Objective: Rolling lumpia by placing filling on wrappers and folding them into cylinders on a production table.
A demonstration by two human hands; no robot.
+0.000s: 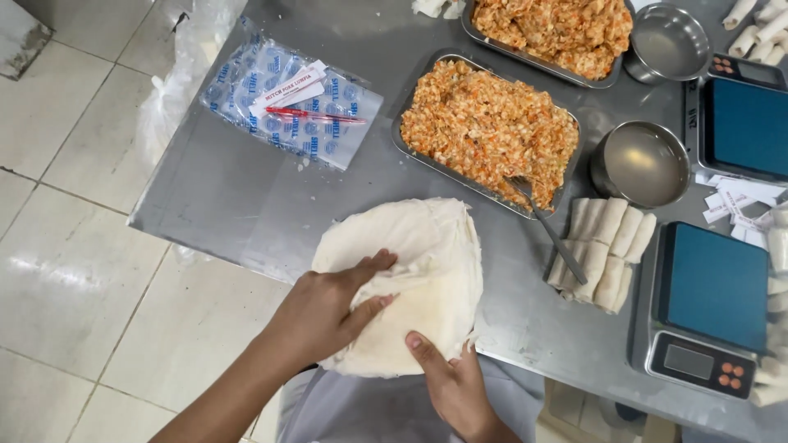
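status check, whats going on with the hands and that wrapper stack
Left hand flat on the wrapper stack, fingers pinching the top sheet. Right hand holding the near edge. Nothing in the way.

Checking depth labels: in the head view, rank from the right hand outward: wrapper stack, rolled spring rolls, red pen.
1. Wrapper stack: under the right hand, touching.
2. Rolled spring rolls: up and to the right, beside the scale.
3. Red pen: far upper left, on the plastic bags.

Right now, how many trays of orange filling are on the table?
2: one tray mid-table holding a fork, another tray behind it at the top edge, partly cropped.
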